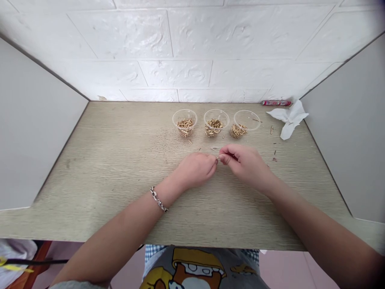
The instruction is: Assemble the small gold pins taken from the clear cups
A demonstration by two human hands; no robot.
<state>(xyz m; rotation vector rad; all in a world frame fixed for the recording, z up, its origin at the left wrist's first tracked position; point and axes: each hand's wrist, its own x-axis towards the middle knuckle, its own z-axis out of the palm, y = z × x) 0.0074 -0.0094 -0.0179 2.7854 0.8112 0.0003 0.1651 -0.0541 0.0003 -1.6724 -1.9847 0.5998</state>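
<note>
My left hand and my right hand meet fingertip to fingertip over the middle of the wooden table. Both are closed in a pinch on a tiny pale piece between them, too small to name. A chain bracelet circles my left wrist. Just beyond the hands stand three clear plastic cups in a row: the left cup, the middle cup and the right cup, each holding several small golden pins.
A few loose pins lie scattered on the table near the cups. A crumpled white tissue and a pink tube sit at the back right corner. Grey partition panels stand on both sides, a white brick wall behind.
</note>
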